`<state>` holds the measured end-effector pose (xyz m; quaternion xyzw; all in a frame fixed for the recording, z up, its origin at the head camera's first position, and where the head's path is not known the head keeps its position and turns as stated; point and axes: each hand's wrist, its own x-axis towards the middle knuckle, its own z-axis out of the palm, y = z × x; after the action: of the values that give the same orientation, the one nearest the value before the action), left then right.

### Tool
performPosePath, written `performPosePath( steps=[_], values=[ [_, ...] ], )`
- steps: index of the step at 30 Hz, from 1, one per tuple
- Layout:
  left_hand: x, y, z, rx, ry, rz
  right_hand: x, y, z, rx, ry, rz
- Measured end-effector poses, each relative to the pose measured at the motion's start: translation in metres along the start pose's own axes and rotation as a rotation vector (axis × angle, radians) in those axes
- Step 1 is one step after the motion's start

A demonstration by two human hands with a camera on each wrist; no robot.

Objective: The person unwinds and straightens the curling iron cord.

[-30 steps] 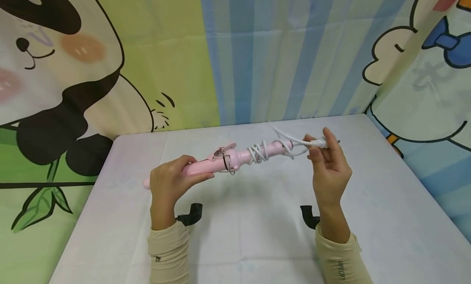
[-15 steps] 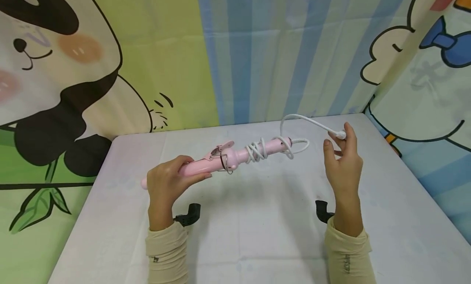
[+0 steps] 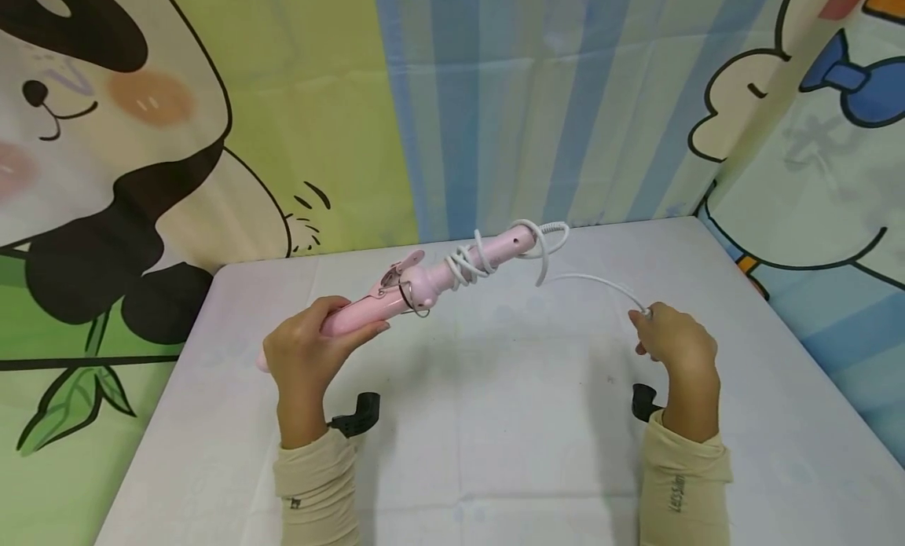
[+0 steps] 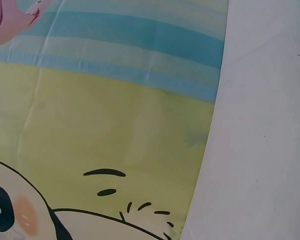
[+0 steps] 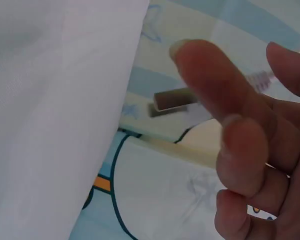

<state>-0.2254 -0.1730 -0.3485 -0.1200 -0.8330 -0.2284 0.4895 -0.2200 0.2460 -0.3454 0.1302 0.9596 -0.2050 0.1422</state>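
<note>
A pink curling iron (image 3: 423,287) is held up above the table, tilted with its handle end up to the right. My left hand (image 3: 304,348) grips its barrel, fingers over the top and thumb along the underside. White cord (image 3: 463,265) is coiled round the handle, and a loose length runs right to my right hand (image 3: 679,340). In the right wrist view, curled fingers (image 5: 215,75) hold the cord's plug (image 5: 174,99), its metal prongs sticking out; the plug's body is partly hidden. Only a pink bit of the iron (image 4: 12,20) shows in the left wrist view.
A white-covered table (image 3: 481,436) lies under both hands. Behind it hangs a cartoon-printed curtain (image 3: 311,98), with another printed sheet (image 3: 820,200) along the right side. Black wrist mounts (image 3: 359,416) stick out inward from the wrists.
My right hand has moved right and toward me, turning over palm down, and has drawn the plug and loose cord away from the handle. The iron's handle end has tilted up and shifted left.
</note>
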Motion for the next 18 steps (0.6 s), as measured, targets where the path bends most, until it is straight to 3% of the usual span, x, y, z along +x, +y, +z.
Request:
performPosePath(
  steps=[3,8,11,15,18],
  values=[
    [0.000,0.001,0.001,0.007,0.010,0.027,0.006,-0.002,0.006,-0.046,-0.077,-0.044],
    [0.001,0.004,0.003,0.047,-0.006,0.053,0.005,-0.009,0.010,-0.045,0.004,-0.152],
    [0.001,0.004,0.003,0.061,-0.008,0.063,-0.002,-0.024,0.013,0.100,0.115,-0.305],
    [0.001,0.003,0.003,0.057,-0.021,0.048,-0.013,-0.053,0.023,0.381,0.228,-0.569],
    [0.001,0.002,0.003,0.056,-0.037,0.036,-0.021,-0.073,0.032,0.494,0.324,-0.712]
  ],
)
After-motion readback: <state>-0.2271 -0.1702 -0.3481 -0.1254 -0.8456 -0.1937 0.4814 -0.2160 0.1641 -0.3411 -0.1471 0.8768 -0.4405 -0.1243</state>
